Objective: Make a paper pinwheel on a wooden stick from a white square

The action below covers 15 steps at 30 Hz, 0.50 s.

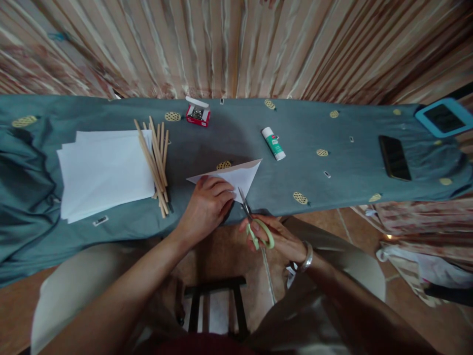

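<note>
A white sheet of paper [246, 173], folded into a triangle, lies near the front edge of the cloth-covered table. My left hand [212, 199] is closed on its left part, fingers curled over the paper and the thumb side hidden. In my right hand [275, 234] are scissors [249, 213] with pale green handles, the fingers through the loops. Their blades point up and away from me and reach the paper's lower corner, slightly apart at the tips. Whether the blades have paper between them I cannot tell.
Left of the hands are stacked white sheets [107, 172] with several wooden sticks [157, 165] on their right edge. Farther back stands an open red box [198, 116] of small metal pieces. A glue stick [274, 143], a phone [394, 158] and a blue-framed device [445, 117] lie rightward.
</note>
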Available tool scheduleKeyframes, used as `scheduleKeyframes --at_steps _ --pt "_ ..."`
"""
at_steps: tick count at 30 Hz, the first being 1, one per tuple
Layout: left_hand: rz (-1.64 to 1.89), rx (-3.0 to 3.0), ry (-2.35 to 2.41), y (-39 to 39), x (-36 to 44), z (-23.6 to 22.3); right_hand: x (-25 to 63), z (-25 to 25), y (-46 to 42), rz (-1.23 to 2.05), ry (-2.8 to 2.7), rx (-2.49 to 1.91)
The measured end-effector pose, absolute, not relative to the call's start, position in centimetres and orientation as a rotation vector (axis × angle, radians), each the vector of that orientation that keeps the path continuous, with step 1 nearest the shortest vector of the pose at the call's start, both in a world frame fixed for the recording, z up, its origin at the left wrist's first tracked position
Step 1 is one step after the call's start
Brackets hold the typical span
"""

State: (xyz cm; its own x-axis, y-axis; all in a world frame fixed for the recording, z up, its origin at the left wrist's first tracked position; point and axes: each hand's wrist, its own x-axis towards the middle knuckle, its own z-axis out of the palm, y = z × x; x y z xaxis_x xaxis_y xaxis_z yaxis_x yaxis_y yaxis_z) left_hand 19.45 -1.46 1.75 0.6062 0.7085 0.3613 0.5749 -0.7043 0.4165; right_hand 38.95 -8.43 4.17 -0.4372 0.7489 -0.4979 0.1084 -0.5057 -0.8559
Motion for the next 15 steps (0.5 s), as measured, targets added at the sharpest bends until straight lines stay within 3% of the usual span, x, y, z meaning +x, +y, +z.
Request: scheduleKeyframes --at_steps 15 --pt "0.814 2.587 1.021 -1.56 19.41 1.42 38.45 4.10 -8.68 1.932 -1.216 -1.332"
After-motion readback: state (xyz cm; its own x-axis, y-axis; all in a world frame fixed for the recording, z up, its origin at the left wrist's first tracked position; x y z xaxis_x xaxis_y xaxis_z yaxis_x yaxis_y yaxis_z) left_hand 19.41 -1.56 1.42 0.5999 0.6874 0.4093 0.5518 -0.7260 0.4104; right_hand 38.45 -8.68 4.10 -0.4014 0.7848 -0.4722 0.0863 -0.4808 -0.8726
